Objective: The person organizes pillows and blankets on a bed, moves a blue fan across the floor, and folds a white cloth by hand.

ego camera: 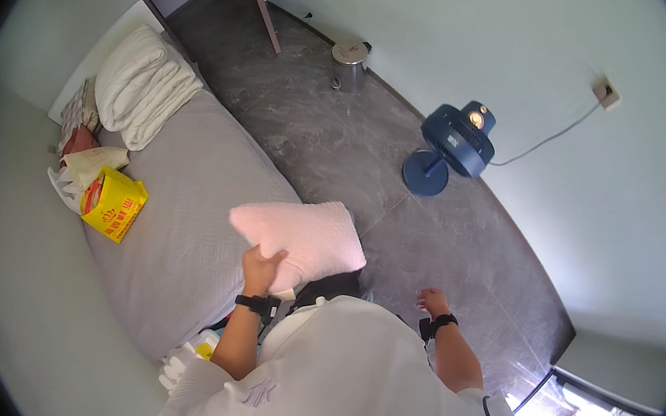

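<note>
My left hand [260, 270] grips the near left corner of a pale pink pillow [311, 239], thumb on top. The pillow is held in front of my body, partly over the edge of the bed [199, 193] and partly over the floor. Nothing is in my right hand [433, 301], which hangs free to the right above the grey floor, its fingers loosely apart. Both wrists wear black bands.
On the bed lie a folded white quilt [140, 84], a yellow bag [116, 205] bearing writing and a cream bag [91, 165]. A blue fan [458, 139] with a wall cord and a metal pedal bin [349, 65] stand along the wall. The door [260, 5] is ajar.
</note>
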`<move>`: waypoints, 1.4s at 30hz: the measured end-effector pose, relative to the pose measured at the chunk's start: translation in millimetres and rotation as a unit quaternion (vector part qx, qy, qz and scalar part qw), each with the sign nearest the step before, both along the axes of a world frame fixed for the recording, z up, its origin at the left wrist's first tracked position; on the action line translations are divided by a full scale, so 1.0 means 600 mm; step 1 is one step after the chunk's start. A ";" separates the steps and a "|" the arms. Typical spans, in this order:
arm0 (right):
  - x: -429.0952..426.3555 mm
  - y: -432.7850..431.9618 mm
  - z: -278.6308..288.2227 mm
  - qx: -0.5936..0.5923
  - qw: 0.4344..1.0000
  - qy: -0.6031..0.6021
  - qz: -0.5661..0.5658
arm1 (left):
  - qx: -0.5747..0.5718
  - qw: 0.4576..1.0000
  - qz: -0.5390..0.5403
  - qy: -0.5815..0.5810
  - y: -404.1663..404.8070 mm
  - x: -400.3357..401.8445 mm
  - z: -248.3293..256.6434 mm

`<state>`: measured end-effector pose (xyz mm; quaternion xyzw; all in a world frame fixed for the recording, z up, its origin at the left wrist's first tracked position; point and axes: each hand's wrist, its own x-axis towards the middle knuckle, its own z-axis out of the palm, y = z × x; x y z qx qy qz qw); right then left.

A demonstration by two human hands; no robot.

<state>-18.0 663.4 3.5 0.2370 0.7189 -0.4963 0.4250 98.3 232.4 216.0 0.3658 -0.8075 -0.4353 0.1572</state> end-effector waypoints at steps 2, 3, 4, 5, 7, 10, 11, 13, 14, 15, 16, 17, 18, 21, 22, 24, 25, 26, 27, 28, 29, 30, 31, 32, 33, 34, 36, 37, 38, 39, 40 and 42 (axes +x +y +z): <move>-0.052 -0.010 0.013 -0.013 0.997 0.064 -0.048 | 0.015 0.999 -0.035 -0.003 -0.013 -0.055 -0.038; -0.097 -0.026 0.027 -0.012 0.992 0.115 -0.055 | -0.003 0.998 -0.052 -0.044 -0.021 -0.079 -0.050; -0.140 -0.018 0.028 0.027 0.981 0.186 -0.051 | -0.016 0.993 -0.085 -0.081 -0.025 -0.111 -0.059; -0.189 -0.017 0.027 0.066 0.964 0.253 -0.043 | -0.006 0.991 -0.104 -0.081 -0.033 -0.138 -0.057; -0.303 -0.045 0.093 0.214 0.910 0.356 0.005 | -0.014 0.991 -0.087 -0.096 -0.054 -0.194 -0.043; -0.473 -0.115 0.213 0.310 0.799 0.515 0.008 | 0.006 0.994 -0.088 -0.062 -0.116 -0.255 -0.074; -0.518 -0.140 0.256 0.298 0.774 0.558 -0.013 | 0.016 0.992 -0.102 -0.065 -0.131 -0.274 -0.077; -0.605 -0.153 0.294 0.369 0.760 0.528 0.086 | 0.084 0.991 -0.107 -0.007 -0.155 -0.307 -0.072; -0.649 -0.156 0.297 0.432 0.724 0.511 0.168 | 0.123 0.987 -0.100 0.014 -0.160 -0.320 -0.064; -0.689 -0.161 0.299 0.470 0.672 0.504 0.272 | 0.125 0.986 -0.108 0.011 -0.167 -0.329 -0.062; -0.722 -0.167 0.296 0.498 0.611 0.488 0.374 | 0.130 0.986 -0.105 0.017 -0.173 -0.333 -0.062; -0.746 -0.163 0.277 0.499 0.614 0.484 0.374 | 0.137 0.985 -0.101 0.022 -0.176 -0.337 -0.063; -0.764 -0.159 0.256 0.500 0.551 0.536 0.400 | 0.139 0.985 -0.104 0.018 -0.178 -0.348 -0.063; -0.781 -0.212 0.239 0.476 0.558 0.519 0.438 | 0.095 0.987 -0.119 -0.051 -0.186 -0.365 -0.065; -0.786 -0.223 0.240 0.467 0.622 0.446 0.442 | 0.001 0.981 -0.152 -0.122 -0.185 -0.376 -0.071; -0.809 -0.205 0.190 0.445 0.656 0.395 0.464 | -0.092 0.959 -0.184 -0.197 -0.179 -0.397 -0.078; -0.816 -0.211 0.183 0.420 0.686 0.345 0.483 | -0.112 0.948 -0.209 -0.213 -0.171 -0.408 -0.078; -0.814 -0.230 0.207 0.424 0.620 0.298 0.589 | -0.131 0.936 -0.234 -0.229 -0.162 -0.419 -0.077; -0.817 -0.216 0.170 0.418 0.622 0.295 0.593 | -0.130 0.934 -0.232 -0.237 -0.154 -0.431 -0.077; -0.810 -0.179 0.122 0.445 0.638 0.380 0.500 | -0.116 0.935 -0.241 -0.232 -0.144 -0.447 -0.071; -0.808 -0.176 0.105 0.461 0.641 0.462 0.404 | -0.102 0.938 -0.241 -0.229 -0.138 -0.459 -0.070; -0.813 -0.166 0.094 0.458 0.645 0.458 0.405 | -0.103 0.936 -0.242 -0.235 -0.133 -0.474 -0.067; -0.814 -0.169 0.116 0.413 0.663 0.451 0.433 | -0.096 0.930 -0.251 -0.252 -0.130 -0.489 -0.063; -0.813 -0.173 0.148 0.370 0.678 0.443 0.456 | -0.088 0.923 -0.263 -0.265 -0.127 -0.505 -0.061; -0.812 -0.175 0.179 0.374 0.683 0.436 0.451 | -0.089 0.920 -0.273 -0.267 -0.123 -0.523 -0.066; -0.816 -0.186 0.204 0.369 0.677 0.424 0.474 | -0.118 0.916 -0.278 -0.265 -0.118 -0.538 -0.073; -0.828 -0.170 0.188 0.364 0.675 0.405 0.497 | -0.145 0.908 -0.288 -0.268 -0.105 -0.569 -0.079; -0.842 -0.139 0.157 0.361 0.697 0.397 0.476 | -0.132 0.896 -0.315 -0.283 -0.090 -0.599 -0.066; -0.854 -0.131 0.154 0.356 0.707 0.392 0.468 | -0.119 0.886 -0.334 -0.300 -0.075 -0.625 -0.062; -0.864 -0.125 0.150 0.352 0.718 0.387 0.459 | -0.118 0.884 -0.337 -0.303 -0.062 -0.643 -0.072; -0.877 -0.148 0.187 0.329 0.713 0.366 0.499 | -0.107 0.879 -0.377 -0.273 -0.046 -0.653 -0.089; -0.895 -0.170 0.228 0.307 0.710 0.338 0.537 | -0.100 0.876 -0.425 -0.207 -0.007 -0.691 -0.091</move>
